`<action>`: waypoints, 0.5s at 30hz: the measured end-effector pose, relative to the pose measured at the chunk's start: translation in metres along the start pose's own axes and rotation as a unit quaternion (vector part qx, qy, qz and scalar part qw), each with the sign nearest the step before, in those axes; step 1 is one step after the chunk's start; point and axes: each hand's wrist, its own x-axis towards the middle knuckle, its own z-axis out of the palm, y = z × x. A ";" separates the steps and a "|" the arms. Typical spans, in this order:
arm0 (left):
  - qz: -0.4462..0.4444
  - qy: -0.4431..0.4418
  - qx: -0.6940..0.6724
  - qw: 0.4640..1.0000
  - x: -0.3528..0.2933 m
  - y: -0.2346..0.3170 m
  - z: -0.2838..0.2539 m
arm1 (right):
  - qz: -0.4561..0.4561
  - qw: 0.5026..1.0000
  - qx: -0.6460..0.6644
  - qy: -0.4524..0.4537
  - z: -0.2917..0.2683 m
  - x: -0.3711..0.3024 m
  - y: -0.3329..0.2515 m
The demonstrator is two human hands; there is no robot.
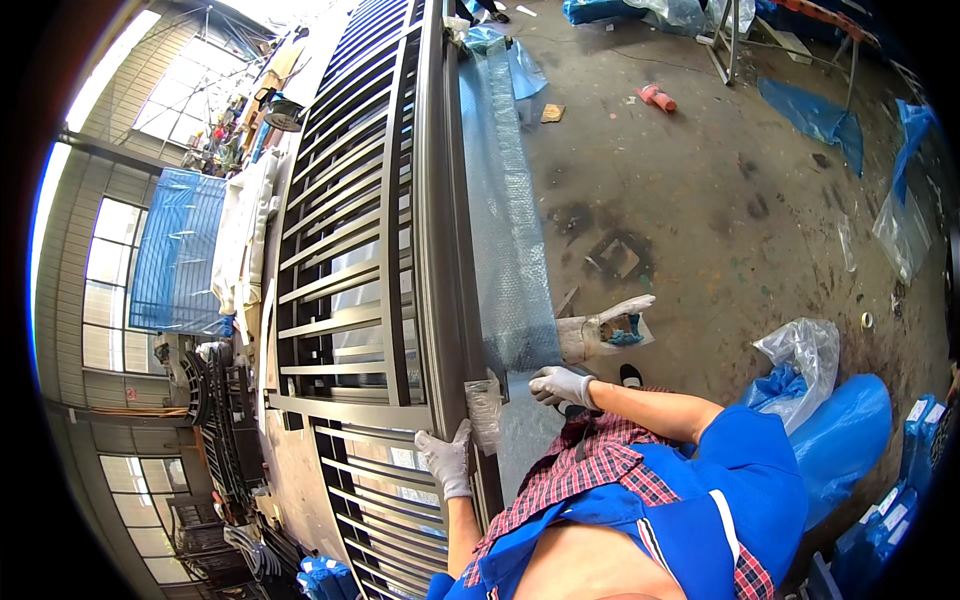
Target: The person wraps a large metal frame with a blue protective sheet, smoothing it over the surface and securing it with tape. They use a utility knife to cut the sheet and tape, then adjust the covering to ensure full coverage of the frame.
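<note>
The left hand (446,463), in a pale glove, rests on the edge of a long, dark metal slatted frame (450,250). It is about half open, with the thumb apart from the fingers. I can't tell if it is squeezing the metal or just lying on it. The right hand (562,388), in a glove too, is off to the right and a bit farther ahead. Its fingers are bent in, partly closed, over by the bubble wrap (505,200) — but I can't tell if they have hold of any of it.

So the left hand is the near one: it touches the frame, and the right hand is apart from it. The frame's long way runs forward from the left hand, far out past both hands, and its slats go off to the left.

Between the two hands, a bit of clear plastic wrap (484,412) sits on the frame's side. The bubble wrap lies in a long strip, ahead of the right hand and just beside the frame.

Just ahead of the right hand, a white bundle (590,335) is on the floor (700,230). Farther out to the right of that hand are a clear plastic bag (818,355) and big blue plastic (850,440). Way ahead of it lies a small red roll (656,97). Far to the left of both hands — a blue sheet (180,250) hangs by the windows.
</note>
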 end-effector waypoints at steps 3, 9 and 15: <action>0.001 0.000 0.003 1.000 -0.002 0.001 -0.001 | 0.012 1.000 0.012 -0.012 0.014 -0.005 0.004; 0.045 0.035 0.012 0.998 0.000 -0.017 0.006 | -0.001 1.000 0.002 -0.016 0.025 -0.020 0.026; 0.074 0.032 -0.045 0.996 0.007 -0.027 0.008 | -0.025 0.997 -0.056 0.053 0.012 -0.043 0.057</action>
